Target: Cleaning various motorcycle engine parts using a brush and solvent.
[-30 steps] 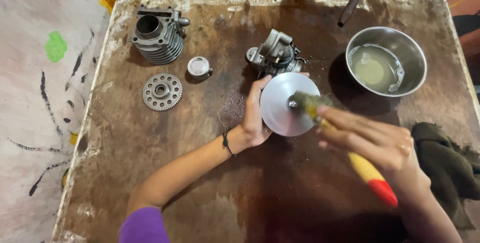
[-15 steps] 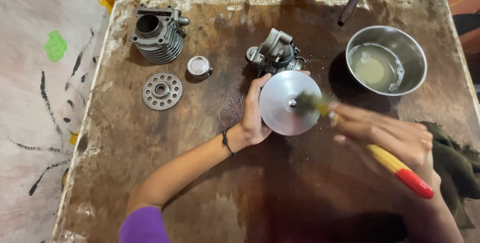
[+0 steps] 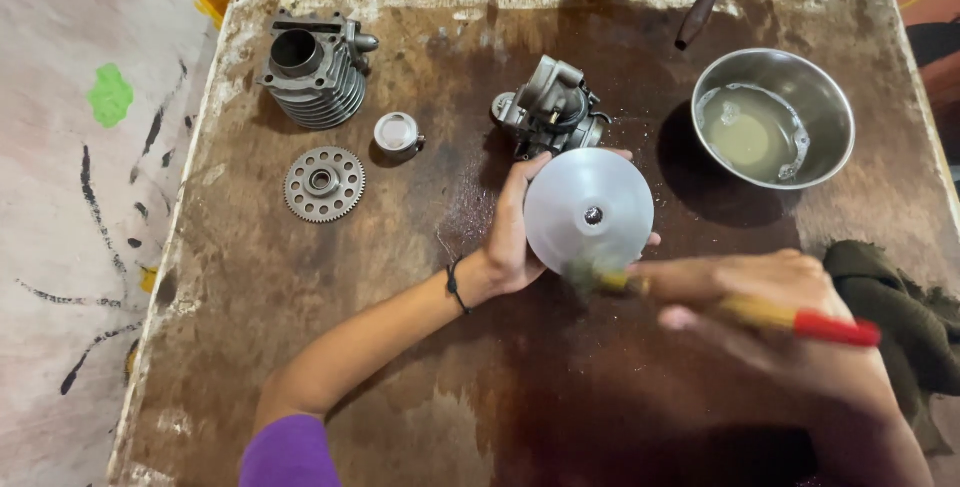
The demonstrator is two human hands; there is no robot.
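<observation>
Holding the round, silver-grey metal disc (image 3: pixel 589 211) tilted up on the brown, stained wooden table (image 3: pixel 300 347), I am cupping its left edge with my left hand (image 3: pixel 515 237), fingers wrapped behind it. My right hand (image 3: pixel 770 297), lying right and nearer, is closed around a yellow brush with a red handle end (image 3: pixel 835 328); its long axis is running left to right, bristles touching the disc's near rim.

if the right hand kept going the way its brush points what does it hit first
The right hand aims its brush left; the bristles already meet the round metal disc. Beyond lies the left hand, though motion blur hides exact contact.
</observation>
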